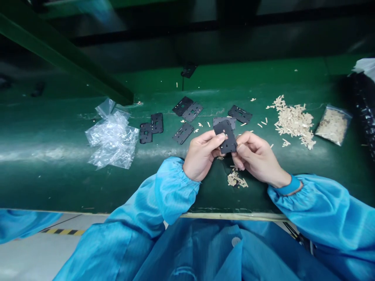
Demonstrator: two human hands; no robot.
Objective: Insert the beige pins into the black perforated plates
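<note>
My left hand (202,154) and my right hand (256,156) both pinch one small black flat plate (227,136) with cut-out holes, held just above the green table (58,171). The left thumb and fingers grip its left edge; the right fingers press its lower right edge. A small heap of beige slivers (236,180) lies on the table under my hands. Several more black plates (187,109) lie flat beyond the held one, some overlapping. Both arms wear blue sleeves.
A big pile of beige slivers (294,121) lies at the right, with a clear bag of the same pieces (334,125) beside it. Crumpled clear plastic bags (113,134) sit at the left. A green beam (67,58) slants across the far left. The table's front edge (234,215) is near my body.
</note>
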